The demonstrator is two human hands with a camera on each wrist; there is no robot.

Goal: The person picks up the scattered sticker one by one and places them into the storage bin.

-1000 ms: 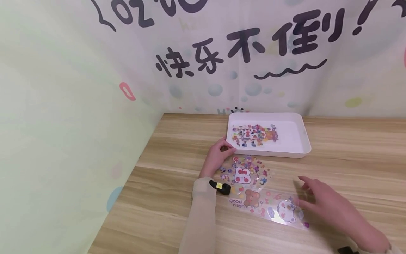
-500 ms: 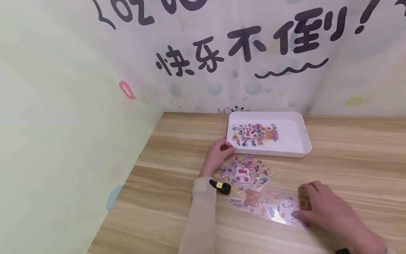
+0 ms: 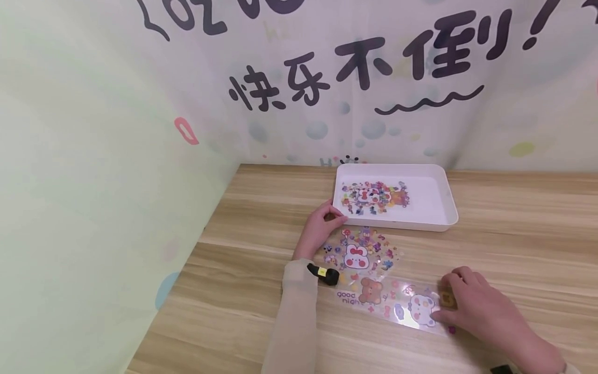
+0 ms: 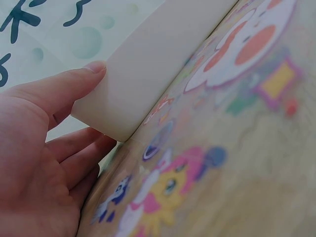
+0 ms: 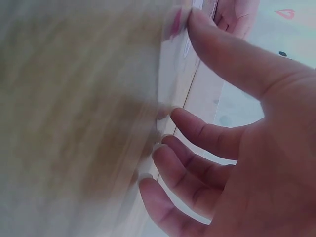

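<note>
Two clear sticker sheets lie on the wooden table: a bunny sheet (image 3: 362,252) and a long sheet (image 3: 390,304) with a bear and "good night". My left hand (image 3: 333,218) rests beside the bunny sheet's far left corner. In the left wrist view its thumb (image 4: 74,81) touches the corner of the white tray (image 4: 143,69), with the other fingers straight by the sheet (image 4: 222,113). My right hand (image 3: 447,307) presses bent fingertips on the long sheet's right end, beside a small brown sticker (image 3: 447,298). In the right wrist view its fingers (image 5: 190,128) spread on the sheet's edge.
The white tray (image 3: 441,205) stands behind the sheets with another sticker sheet (image 3: 374,197) inside. Printed walls close in the left and back of the table (image 3: 523,234). A black wrist device (image 3: 323,274) sits on my left sleeve.
My right hand came down from hovering onto the long sheet's right end and now presses there. The left hand stayed by the tray corner.
</note>
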